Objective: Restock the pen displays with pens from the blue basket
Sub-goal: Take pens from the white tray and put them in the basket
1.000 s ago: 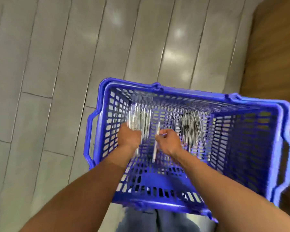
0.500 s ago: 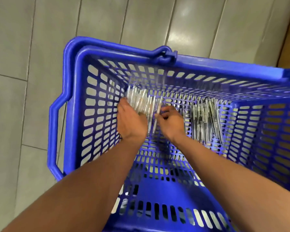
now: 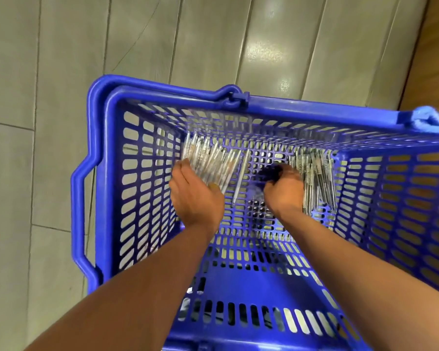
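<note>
My left hand [image 3: 197, 198] is down in the blue basket [image 3: 104, 178], fingers curled under the near ends of the left bundle of pens [image 3: 211, 160], scooping it against the basket's left wall. My right hand [image 3: 284, 190] sits at the middle of the basket floor, fingers bent toward the right bundle of pens [image 3: 317, 178]; motion blur keeps me from telling whether it grips anything. One loose pen [image 3: 240, 181] lies on the basket floor between my two hands, touching neither as far as I can see.

My worry is the left scoop: the pens are slick, thin and fanned out, so a partial hold could let several slide off as I lift. The basket floor is slotted, and I judge a pen dropped end-on could poke through onto the tiled floor [image 3: 36, 122] below. The lone pen is easy to forget. No pen display is in view, so I would carry the load blind at first.
</note>
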Motion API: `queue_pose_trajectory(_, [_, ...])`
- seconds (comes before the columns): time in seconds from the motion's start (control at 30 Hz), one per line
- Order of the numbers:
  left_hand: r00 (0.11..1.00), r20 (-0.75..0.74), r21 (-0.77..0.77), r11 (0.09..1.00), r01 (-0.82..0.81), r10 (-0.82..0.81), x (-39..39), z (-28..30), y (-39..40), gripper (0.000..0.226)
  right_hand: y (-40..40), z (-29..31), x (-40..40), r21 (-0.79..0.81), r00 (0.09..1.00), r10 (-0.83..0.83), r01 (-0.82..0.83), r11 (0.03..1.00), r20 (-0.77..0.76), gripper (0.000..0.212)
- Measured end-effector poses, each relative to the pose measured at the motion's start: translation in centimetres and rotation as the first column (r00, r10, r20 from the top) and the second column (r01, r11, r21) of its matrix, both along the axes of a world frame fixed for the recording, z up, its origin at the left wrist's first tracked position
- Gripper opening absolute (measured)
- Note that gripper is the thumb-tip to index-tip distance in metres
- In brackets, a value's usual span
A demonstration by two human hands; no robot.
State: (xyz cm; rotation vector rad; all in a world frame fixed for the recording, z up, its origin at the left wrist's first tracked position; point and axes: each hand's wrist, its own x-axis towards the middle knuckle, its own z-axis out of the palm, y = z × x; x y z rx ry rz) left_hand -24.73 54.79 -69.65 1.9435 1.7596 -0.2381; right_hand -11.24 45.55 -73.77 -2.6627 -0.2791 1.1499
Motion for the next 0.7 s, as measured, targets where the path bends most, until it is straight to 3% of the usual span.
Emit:
queue_pose_trajectory(0.13, [1.0, 0.014, -0.029, 0.999, -0.017, 0.018, -0.4, 0.2, -0.6, 0.07, -0.9, 0.5, 0.9, -0.039, 0.994, -0.094, 0.096, 0.995, 0.058, 0.049])
queue_pose_trajectory(0.27, [0.999, 0.049, -0.099, 0.995, -0.012, 0.017, -0.6, 0.2, -0.9, 0.058, -1.8, 0.6, 1.8, -0.02, 0.991, -0.134, 0.134, 0.991, 0.017, 0.052])
queue_pose_trajectory(0.53, [0.995, 0.074, -0.252, 0.964, 0.084, -0.067, -1.1, 1.3, 0.4, 0.054, -2.5, 2.4, 2.0, 0.115, 0.964, -0.194, 0.216, 0.97, -0.18, 0.029])
queue_pose_trajectory(0.7, [0.994, 0.107, -0.344, 0.937, 0.056, -0.02, -1.4, 4.8, 1.4, 0.046, -3.0, 6.3, 2.2, 0.15, 0.906, -0.209, 0.28, 0.948, -0.369, 0.041])
